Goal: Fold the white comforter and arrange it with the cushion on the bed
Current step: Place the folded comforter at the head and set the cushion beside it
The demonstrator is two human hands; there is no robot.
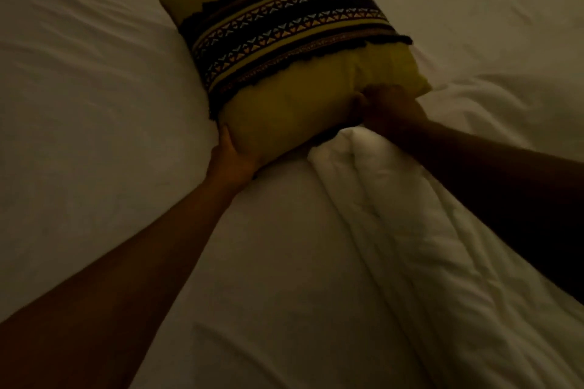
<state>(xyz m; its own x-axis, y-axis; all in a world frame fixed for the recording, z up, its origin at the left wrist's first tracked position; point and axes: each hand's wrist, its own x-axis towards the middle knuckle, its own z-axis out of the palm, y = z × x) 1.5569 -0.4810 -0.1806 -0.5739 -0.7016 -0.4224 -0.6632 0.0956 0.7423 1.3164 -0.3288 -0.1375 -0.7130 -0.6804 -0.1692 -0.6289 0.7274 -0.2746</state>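
Both hands hold the cushion on the bed: left hand cupping its near corner, right hand pinching its edge. Best set it squarely (light is dim). Yellow, dark patterned band; the comforter lies bunched just beside.

In dim light, a yellow cushion with a dark patterned band lies on the white bed. The left hand grips its near left corner, while the right hand pinches the near right edge (fingers partly lost in shadow). The white comforter lies bunched under the right forearm, touching the cushion's near edge.
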